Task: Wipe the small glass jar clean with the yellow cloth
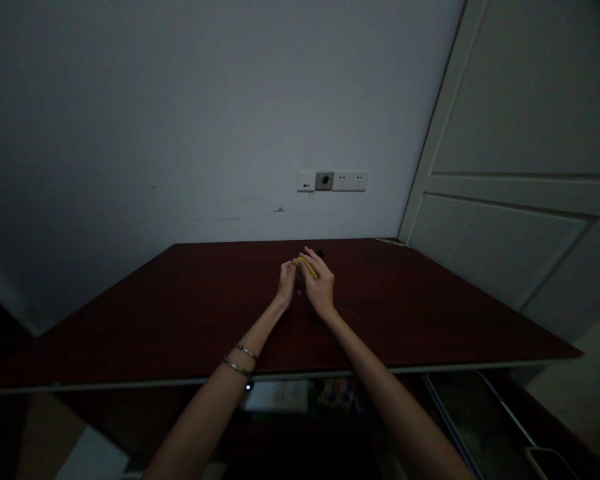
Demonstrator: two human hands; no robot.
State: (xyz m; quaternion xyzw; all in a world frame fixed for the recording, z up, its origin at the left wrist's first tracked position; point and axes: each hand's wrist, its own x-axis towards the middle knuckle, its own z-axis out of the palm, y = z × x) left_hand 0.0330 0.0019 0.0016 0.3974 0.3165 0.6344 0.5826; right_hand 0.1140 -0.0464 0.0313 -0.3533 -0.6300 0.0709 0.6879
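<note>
In the middle of the dark red table, my two hands come together around a small yellow, rounded, elongated thing whose kind I cannot make out. My right hand wraps over it from the right, thumb on the near side and fingers over the top. At its left end, the fingers of my left hand are pinched together; what exactly they grip is partly hidden. Something dark shows in the gap between my hands, too dim to name. A small dark item sits just behind my right fingers.
The dark red tabletop reaches back to a pale wall with sockets. A white panelled door stands on the right. Below the table's front edge lie a white flat box and some small coloured packets.
</note>
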